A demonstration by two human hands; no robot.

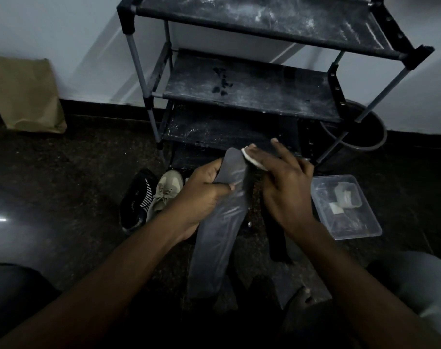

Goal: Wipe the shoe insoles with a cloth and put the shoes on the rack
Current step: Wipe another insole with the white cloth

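A: Stage shown?
B: Wiping under way. Left hand grips the grey insole; right hand, fingers extended, presses the cloth on its far tip.
A: Remaining?
B: Black shoe and beige shoe, on the floor at left, are not yet on the far rack.

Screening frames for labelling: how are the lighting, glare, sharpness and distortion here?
Head view: dim, bottom edge nearly black; grey flat insole in the left hand slightly soft, streaky; white cloth pad under the right hand stands out; glare on the dark polished floor at left; black metal shoe rack splays from wide-angle distortion, shadowing the pale wall.
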